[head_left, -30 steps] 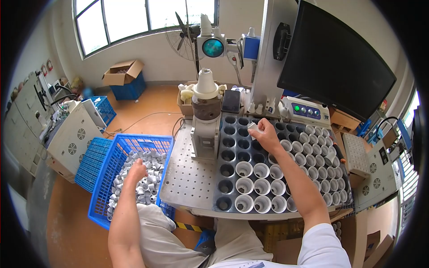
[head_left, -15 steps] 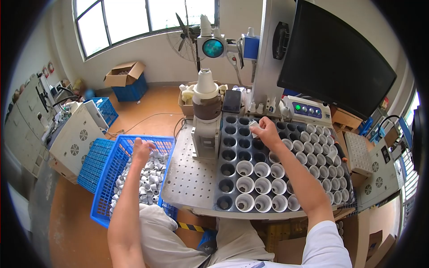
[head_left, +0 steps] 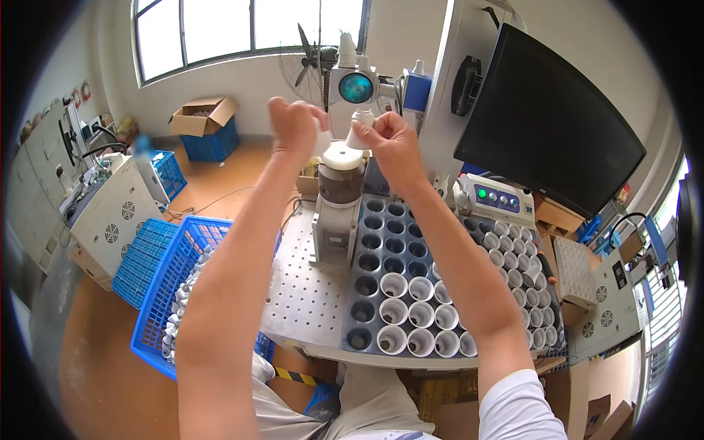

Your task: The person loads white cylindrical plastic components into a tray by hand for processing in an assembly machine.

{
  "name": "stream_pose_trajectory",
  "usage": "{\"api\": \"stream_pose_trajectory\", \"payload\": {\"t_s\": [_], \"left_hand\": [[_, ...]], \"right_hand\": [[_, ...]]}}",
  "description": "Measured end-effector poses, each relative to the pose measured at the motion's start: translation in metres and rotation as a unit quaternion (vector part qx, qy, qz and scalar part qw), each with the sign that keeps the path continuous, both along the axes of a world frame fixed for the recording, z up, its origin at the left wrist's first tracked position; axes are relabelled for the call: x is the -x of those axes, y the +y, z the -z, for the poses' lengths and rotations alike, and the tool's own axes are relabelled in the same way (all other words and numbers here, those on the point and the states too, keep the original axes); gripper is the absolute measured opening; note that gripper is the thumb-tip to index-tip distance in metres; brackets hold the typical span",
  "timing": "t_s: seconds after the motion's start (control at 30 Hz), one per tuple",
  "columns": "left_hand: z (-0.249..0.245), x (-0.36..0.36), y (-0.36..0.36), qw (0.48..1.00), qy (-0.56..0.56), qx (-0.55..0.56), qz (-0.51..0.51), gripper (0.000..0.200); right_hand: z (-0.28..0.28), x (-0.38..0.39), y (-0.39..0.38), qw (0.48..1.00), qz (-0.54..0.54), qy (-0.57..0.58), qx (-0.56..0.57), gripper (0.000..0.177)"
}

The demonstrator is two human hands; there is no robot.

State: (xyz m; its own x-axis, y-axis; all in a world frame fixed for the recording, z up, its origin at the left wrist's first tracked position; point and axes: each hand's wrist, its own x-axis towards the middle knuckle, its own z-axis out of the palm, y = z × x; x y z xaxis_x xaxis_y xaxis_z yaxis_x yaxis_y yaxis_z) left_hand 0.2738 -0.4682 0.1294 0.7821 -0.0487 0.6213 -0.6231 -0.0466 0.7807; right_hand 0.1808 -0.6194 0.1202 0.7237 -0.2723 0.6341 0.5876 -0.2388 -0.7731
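My right hand pinches a white tapered plastic cup just above and to the right of the round fixture. The fixture's white top disc shows with nothing seated on it. To the left, my left hand is raised with closed fingers, and a blurred white plastic cup is at its fingertips. Below my right arm, a dark tray with round holes holds rows of similar white cups, open ends up; its left and upper holes show dark.
A laser head with a round lens hangs behind the fixture. Left of the perforated metal plate stands a blue basket of small white parts. A monitor and control box are at the right.
My left hand has risen from above the basket to the fixture's left side. My right hand has moved from the tray to the fixture with a cup. The cup on the fixture is off it.
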Motion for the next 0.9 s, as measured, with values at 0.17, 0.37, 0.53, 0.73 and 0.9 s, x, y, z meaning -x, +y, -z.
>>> {"api": "stream_pose_trajectory", "payload": {"t_s": [0.17,0.37,0.53,0.73,0.9], "left_hand": [[0.097,-0.020,0.154,0.888,-0.233,-0.282,-0.278,0.020],[0.306,0.023,0.336,0.704,0.292,-0.641,-0.093,0.035],[0.269,0.024,0.319,0.806,0.350,-0.458,-0.132,0.030],[0.256,0.033,0.285,0.797,0.325,-0.503,-0.082,0.030],[0.242,0.043,0.268,0.798,0.287,-0.520,-0.101,0.031]], "right_hand": [[0.023,-0.005,0.019,0.999,0.009,0.017,0.050,0.038],[0.031,0.001,0.015,0.993,0.036,0.034,0.106,0.031],[0.038,0.075,-0.003,0.916,0.126,0.121,0.360,0.035],[0.067,0.139,0.005,0.643,0.023,0.463,0.610,0.061],[0.078,0.136,-0.013,0.695,-0.008,0.430,0.576,0.056]]}}
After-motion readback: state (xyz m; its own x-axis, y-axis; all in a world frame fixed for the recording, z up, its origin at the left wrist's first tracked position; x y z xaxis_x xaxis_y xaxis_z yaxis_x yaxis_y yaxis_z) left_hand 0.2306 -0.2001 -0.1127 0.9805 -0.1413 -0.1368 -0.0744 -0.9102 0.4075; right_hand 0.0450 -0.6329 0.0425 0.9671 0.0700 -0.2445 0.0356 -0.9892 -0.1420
